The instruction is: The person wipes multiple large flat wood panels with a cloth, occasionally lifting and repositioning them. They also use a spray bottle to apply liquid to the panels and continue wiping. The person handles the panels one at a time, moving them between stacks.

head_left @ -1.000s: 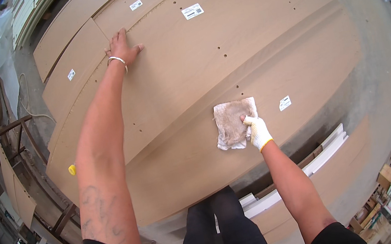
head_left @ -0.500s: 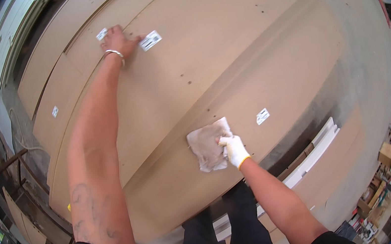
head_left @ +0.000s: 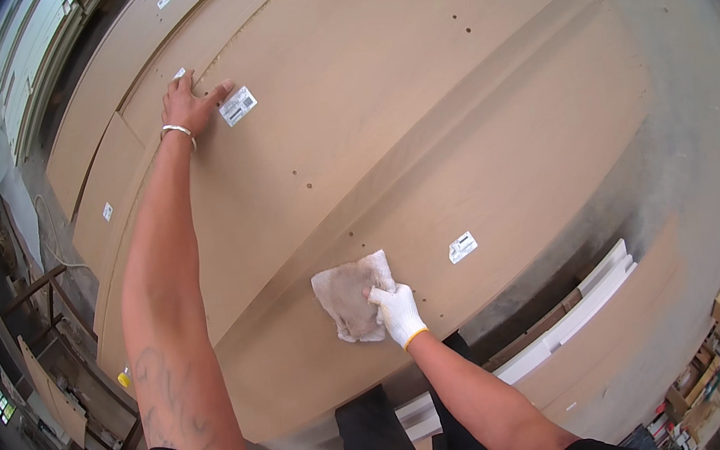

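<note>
My left hand [head_left: 192, 106], bare with a bracelet at the wrist, rests on a large brown board [head_left: 345, 117] near its far left side. Its fingers are spread, and the thumb reaches to the edge of a white label [head_left: 238, 106]. A white work glove covers most of my right hand [head_left: 398, 310], which is closed on the right edge of a cloth [head_left: 354, 298]. This whitish cloth, stained brownish in the middle, lies spread on the board's near part. Small dark holes dot the board, and greyish bands of dust run across it.
Another torn white label [head_left: 462, 246] is to the right of the cloth. More brown panels [head_left: 108, 164] lie at the left. White strips [head_left: 566, 316] lie beyond the board's near right edge. Metal frames [head_left: 43, 293] stand at the left, and workshop clutter lines the right.
The whole view has shifted, so the board and its labels appear in different places. My left hand stays beside the same label, and my right hand still holds the cloth.
</note>
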### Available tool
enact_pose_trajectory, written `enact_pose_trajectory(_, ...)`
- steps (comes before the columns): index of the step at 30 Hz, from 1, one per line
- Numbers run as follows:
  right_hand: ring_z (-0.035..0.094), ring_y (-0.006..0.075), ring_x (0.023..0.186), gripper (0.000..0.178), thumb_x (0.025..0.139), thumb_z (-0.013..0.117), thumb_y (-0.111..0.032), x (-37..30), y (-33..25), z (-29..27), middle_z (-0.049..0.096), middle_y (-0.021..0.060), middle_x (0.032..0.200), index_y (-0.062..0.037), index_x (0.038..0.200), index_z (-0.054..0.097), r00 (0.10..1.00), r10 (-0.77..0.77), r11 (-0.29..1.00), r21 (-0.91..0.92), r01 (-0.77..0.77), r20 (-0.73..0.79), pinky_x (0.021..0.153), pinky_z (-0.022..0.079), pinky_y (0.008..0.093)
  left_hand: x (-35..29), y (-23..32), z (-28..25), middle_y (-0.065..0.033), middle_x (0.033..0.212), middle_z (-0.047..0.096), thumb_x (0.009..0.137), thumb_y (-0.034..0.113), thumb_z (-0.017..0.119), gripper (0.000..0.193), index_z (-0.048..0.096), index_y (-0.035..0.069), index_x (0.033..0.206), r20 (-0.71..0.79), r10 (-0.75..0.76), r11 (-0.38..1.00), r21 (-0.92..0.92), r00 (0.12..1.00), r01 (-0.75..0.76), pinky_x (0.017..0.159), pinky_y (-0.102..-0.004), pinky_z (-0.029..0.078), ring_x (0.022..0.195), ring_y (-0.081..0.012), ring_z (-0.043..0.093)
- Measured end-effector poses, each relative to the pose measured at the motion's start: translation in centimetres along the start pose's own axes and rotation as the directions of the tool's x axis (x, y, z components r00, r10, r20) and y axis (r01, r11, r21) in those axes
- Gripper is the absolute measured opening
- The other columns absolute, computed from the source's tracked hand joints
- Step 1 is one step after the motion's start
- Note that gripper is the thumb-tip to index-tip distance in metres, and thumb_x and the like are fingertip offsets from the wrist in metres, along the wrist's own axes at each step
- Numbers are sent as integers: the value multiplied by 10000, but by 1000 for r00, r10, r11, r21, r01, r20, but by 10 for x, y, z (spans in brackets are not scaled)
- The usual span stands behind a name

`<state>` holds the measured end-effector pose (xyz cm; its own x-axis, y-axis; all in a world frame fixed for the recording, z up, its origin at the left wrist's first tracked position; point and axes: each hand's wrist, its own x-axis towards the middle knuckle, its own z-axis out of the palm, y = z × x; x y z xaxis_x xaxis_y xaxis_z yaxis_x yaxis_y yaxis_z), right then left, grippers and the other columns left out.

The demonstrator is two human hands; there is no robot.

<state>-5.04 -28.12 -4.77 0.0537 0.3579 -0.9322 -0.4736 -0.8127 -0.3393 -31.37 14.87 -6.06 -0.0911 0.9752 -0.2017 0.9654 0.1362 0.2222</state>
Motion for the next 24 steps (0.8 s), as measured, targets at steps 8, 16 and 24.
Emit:
enact_pose_trajectory(8,480,78,490,221,858,805,-184,-7,4,-19,588,4,685,-6,859,674,992,28,995,88,-38,121,442,362,276,-30,6,-1,-198,1546,420,708,736,766,1051,512,66,1477,-5,2,1000,15,1000,-2,1172,-448,352,1430,-349,394)
enact_pose_trajectory(16,638,124,864,384,864,805,-173,-39,35,-73,697,64,990,65,1138,680,963,68,991,-129,-35,260,728,531,287,-89,22,7,-214,1478,471,699,623,829,999,524,37,1448,0,3,1000,3,1000,-3,1154,-450,366,1371,-379,429)
enact_pose_trajectory(24,597,103,753,391,876,783,-171,-53,34,-70,679,33,927,49,1177,665,936,128,971,-235,-51,326,630,485,269,-162,37,27,-168,1462,493,664,563,875,942,559,84,1411,13,30,990,-139,999,-28,1158,-464,334,1357,-365,416)
